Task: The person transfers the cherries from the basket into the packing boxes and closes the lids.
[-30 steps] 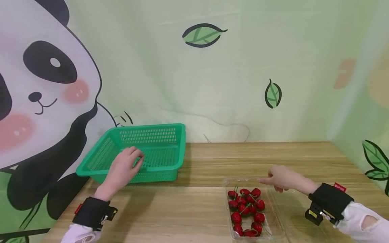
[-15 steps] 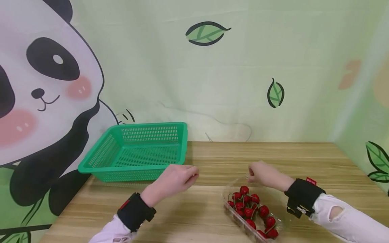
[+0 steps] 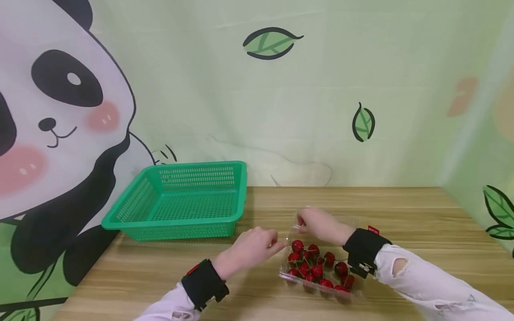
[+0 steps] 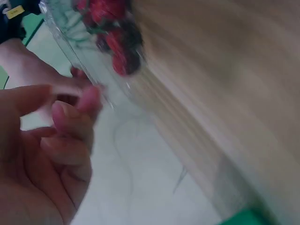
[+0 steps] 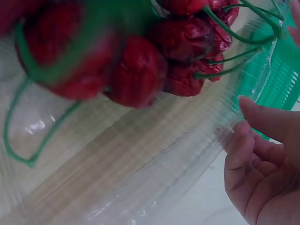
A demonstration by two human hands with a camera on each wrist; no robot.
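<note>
Red cherries (image 3: 317,270) with thin green stems lie in a clear plastic box (image 3: 290,277), which stands at an angle on the table. My right hand (image 3: 321,225) pinches the box's far rim between thumb and fingertips; the right wrist view shows this grip close up, with cherries (image 5: 138,72) beside it. Just left of the box is my left hand (image 3: 250,247), its thumb reaching toward the near corner. In the left wrist view its fingers (image 4: 70,150) are loosely bent and hold nothing; whether they touch the box cannot be told.
A green plastic basket (image 3: 172,225) with slotted sides stands at the back left of the wooden table (image 3: 421,214). Behind the table hangs a pale green cloth (image 3: 305,89) printed with a panda and leaves.
My right hand has taken hold of the box's rim, and the box has turned and slid left. My left hand has moved right from over the basket to beside the box.
</note>
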